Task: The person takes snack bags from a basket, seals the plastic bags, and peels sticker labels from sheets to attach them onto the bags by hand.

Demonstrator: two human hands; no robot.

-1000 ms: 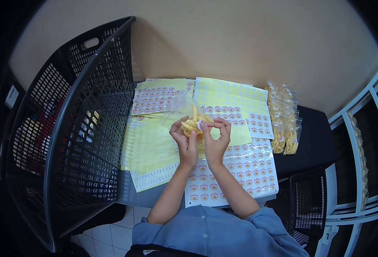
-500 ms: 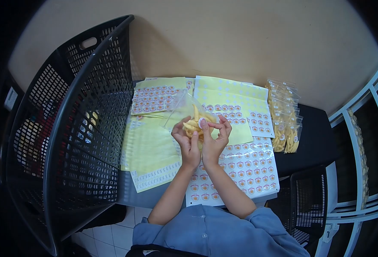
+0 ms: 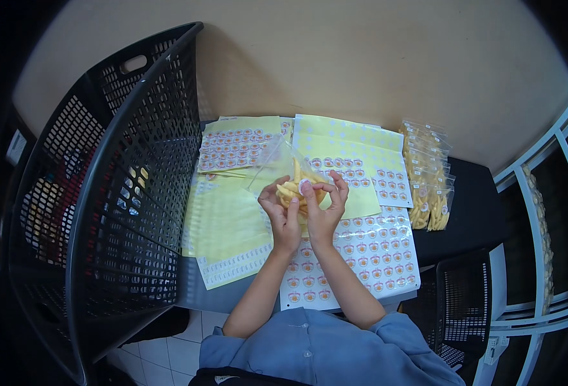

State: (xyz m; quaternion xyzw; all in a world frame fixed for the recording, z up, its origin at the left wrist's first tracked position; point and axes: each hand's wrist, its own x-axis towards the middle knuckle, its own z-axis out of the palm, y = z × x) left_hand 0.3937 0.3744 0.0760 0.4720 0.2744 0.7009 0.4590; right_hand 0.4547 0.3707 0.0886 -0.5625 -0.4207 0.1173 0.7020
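Observation:
A clear plastic bag of yellow snack sticks [image 3: 290, 190] is held up over the label sheets, its top end tilted away to the upper left. My left hand [image 3: 281, 213] is closed around the bag's left side, thumb in front and fingers behind. On the other side, my right hand [image 3: 325, 209] grips the bag with its thumb pressing a small round label against the front; its index finger is bent and raised off. Beneath both hands lie sheets of round orange-and-pink labels [image 3: 375, 248] and yellow backing paper [image 3: 227, 215].
A large black perforated basket [image 3: 129, 128] stands tilted at the left, with more bags showing through it. Filled, labelled bags [image 3: 428, 174] lie overlapped in rows at the right of the dark table [image 3: 473, 206]. A smaller black crate [image 3: 464, 296] sits below, near a white rack [image 3: 534, 318].
My right index finger has lifted and spread away from the label, while the thumb stays pressed on it. My left hand and the bag have barely moved.

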